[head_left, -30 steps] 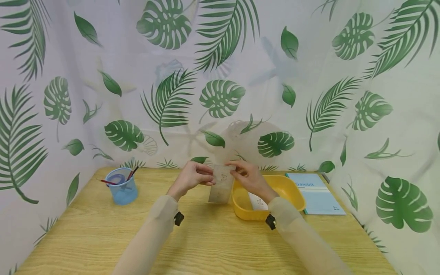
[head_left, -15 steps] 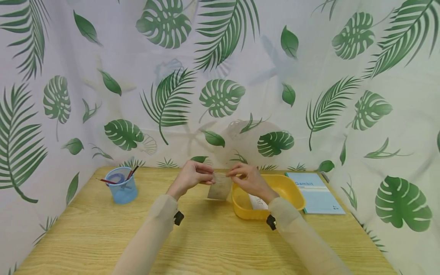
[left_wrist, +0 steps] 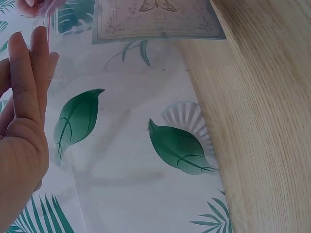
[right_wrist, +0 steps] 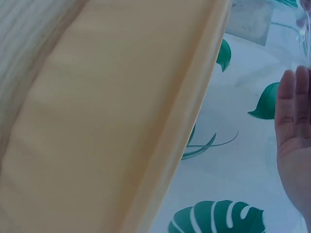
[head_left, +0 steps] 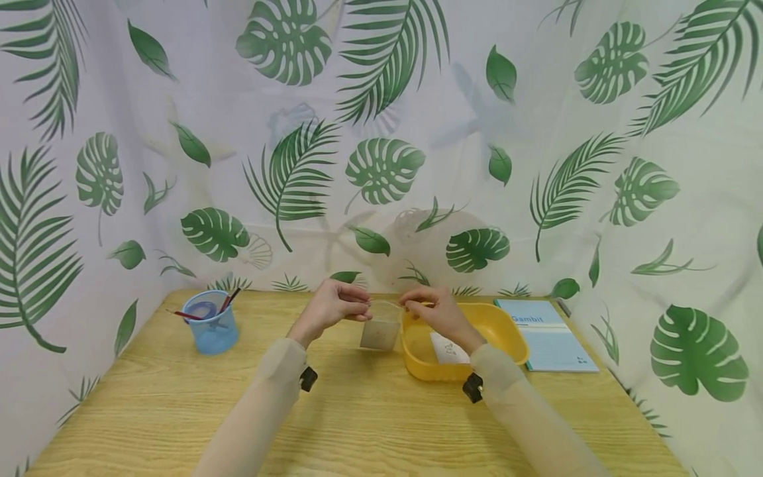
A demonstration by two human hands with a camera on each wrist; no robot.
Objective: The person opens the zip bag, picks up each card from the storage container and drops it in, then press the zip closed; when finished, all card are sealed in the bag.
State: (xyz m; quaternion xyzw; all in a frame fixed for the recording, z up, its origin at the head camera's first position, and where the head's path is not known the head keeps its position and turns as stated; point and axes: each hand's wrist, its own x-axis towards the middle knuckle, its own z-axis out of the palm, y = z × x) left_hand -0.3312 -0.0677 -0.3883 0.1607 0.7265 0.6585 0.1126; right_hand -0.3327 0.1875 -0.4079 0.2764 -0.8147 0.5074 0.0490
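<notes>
A clear plastic bag (head_left: 386, 309) hangs upright between both hands over the table, left of the yellow basin. Inside its lower part sits a greyish printed card (head_left: 379, 336), whose butterfly print shows in the left wrist view. My left hand (head_left: 334, 309) pinches the bag's upper left edge between thumb and fingers. At the upper right edge, my right hand (head_left: 440, 315) pinches the film with thumb and fingertips. In the right wrist view the straight fingers (right_wrist: 287, 104) reach up to the clear film.
The yellow basin (head_left: 517, 344) stands under the right hand and holds a white printed card (head_left: 449, 349). Right of it lies a light blue notebook (head_left: 551, 341). A blue mesh pen holder (head_left: 216, 336) with pencils stands at left. A leaf-print curtain (head_left: 381, 165) closes the back.
The card now sits lower in the bag, with clear film showing above it. My right hand shifts slightly right and down, while my left hand stays almost still.
</notes>
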